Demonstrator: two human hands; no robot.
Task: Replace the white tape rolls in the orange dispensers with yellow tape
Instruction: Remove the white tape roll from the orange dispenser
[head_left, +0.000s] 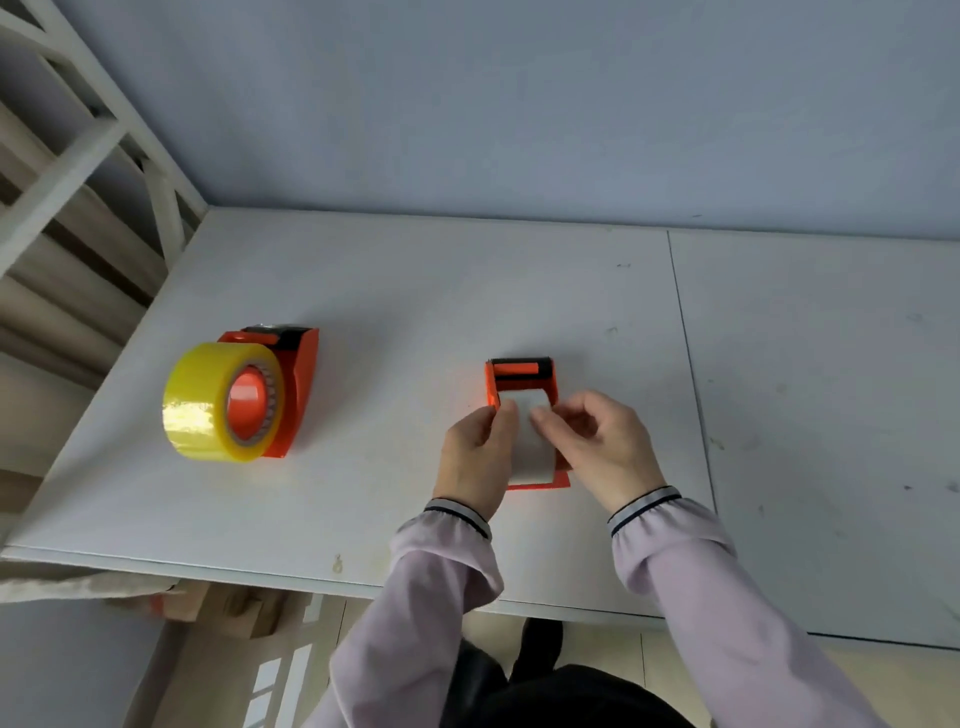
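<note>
An orange dispenser (522, 376) stands at the middle of the white table (395, 291) with a white tape roll (530, 452) in it. My left hand (475, 457) grips the roll's left side. My right hand (597, 441) pinches the roll's top right edge with thumb and forefinger. On the left lies a second orange dispenser (298, 384) on its side, carrying a yellow tape roll (213, 410) on its orange hub. The lower part of the white roll's dispenser is hidden behind my hands.
A white metal frame (78, 156) rises off the table's left corner. A seam (685, 358) divides the tabletop right of my hands. Cardboard boxes (223, 608) sit on the floor under the near edge. A grey wall lies behind.
</note>
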